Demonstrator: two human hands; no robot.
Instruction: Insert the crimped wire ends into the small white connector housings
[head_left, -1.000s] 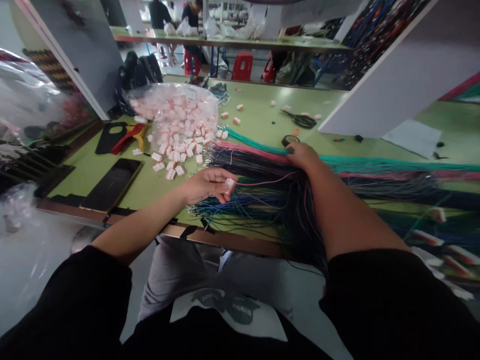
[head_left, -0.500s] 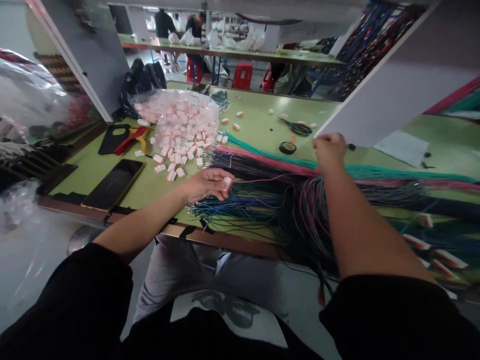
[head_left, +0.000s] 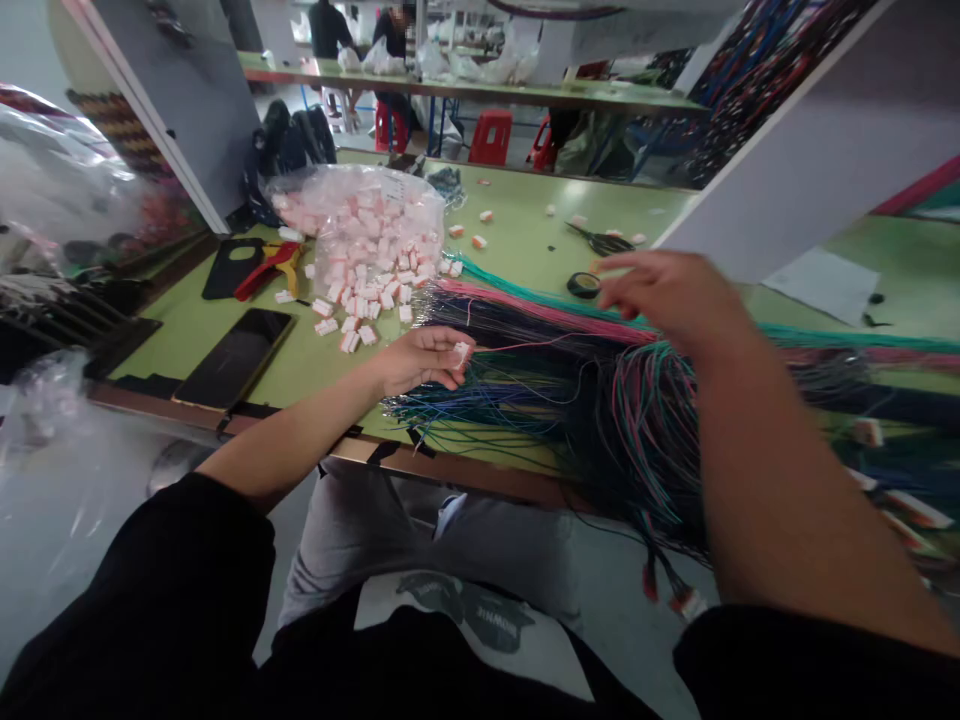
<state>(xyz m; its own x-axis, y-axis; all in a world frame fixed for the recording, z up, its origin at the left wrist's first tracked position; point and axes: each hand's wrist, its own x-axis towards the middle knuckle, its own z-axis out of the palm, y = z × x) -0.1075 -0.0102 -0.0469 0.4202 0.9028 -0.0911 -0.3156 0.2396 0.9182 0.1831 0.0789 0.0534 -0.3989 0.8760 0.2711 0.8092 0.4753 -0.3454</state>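
A small white and orange connector [head_left: 462, 353] is pinched in my left hand [head_left: 426, 360], and a pink wire [head_left: 525, 345] runs from it to the right. My right hand [head_left: 652, 290] hangs over the wires near the black tape roll [head_left: 583, 285], its fingers apart and nothing visible between them. Under and beside my left hand lie bundled wires in green, pink, black and blue [head_left: 495, 400]. Their looped middle part [head_left: 652, 420] is below my right forearm. Left of the bundle, a clear bag [head_left: 367, 220] spills white and orange connectors [head_left: 352, 325].
On the green table [head_left: 517, 215] are a phone [head_left: 234, 358], a black case [head_left: 231, 268], a red and yellow tool [head_left: 266, 270], scissors [head_left: 604, 241] and white paper [head_left: 821, 283]. Finished-looking connectors [head_left: 919, 508] lie at the right. People [head_left: 390, 40] are at a far table.
My right hand has come closer and its fingers have spread. My left hand still holds the connector. The whole view has shifted slightly.
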